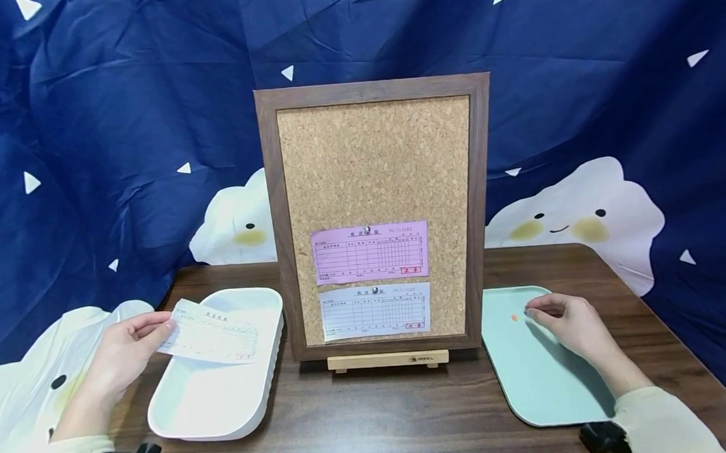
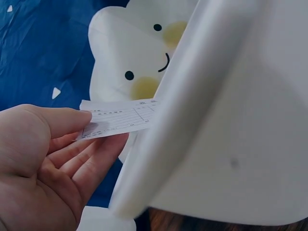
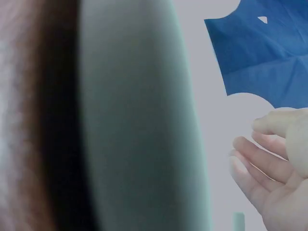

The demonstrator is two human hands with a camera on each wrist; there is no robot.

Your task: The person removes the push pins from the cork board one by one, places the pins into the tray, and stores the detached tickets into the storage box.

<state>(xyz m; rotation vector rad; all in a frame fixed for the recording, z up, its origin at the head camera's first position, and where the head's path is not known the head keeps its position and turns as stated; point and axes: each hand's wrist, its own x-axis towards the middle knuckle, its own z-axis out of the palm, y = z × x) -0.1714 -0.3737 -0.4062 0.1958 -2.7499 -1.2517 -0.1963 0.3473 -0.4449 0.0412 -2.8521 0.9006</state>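
In the head view my left hand (image 1: 129, 348) pinches a white printed receipt slip (image 1: 211, 333) by its left end, between thumb and fingers. The slip hangs tilted over a white tray (image 1: 224, 405). The left wrist view shows the thumb on top of the slip (image 2: 115, 118) and the fingers beneath it. My right hand (image 1: 568, 322) is over a pale green tray (image 1: 525, 389), fingertips beside a tiny orange piece (image 1: 514, 318), too small to identify. In the right wrist view this hand (image 3: 276, 163) has loosely bent fingers with nothing visible between them.
Between the trays a framed corkboard (image 1: 375, 164) stands on a small wooden easel (image 1: 388, 360). A pink slip (image 1: 371, 257) is pinned above a pale blue slip (image 1: 376, 315) on its lower part. All stand on a dark wooden table (image 1: 373, 424), with a blue curtain (image 1: 146, 80) behind.
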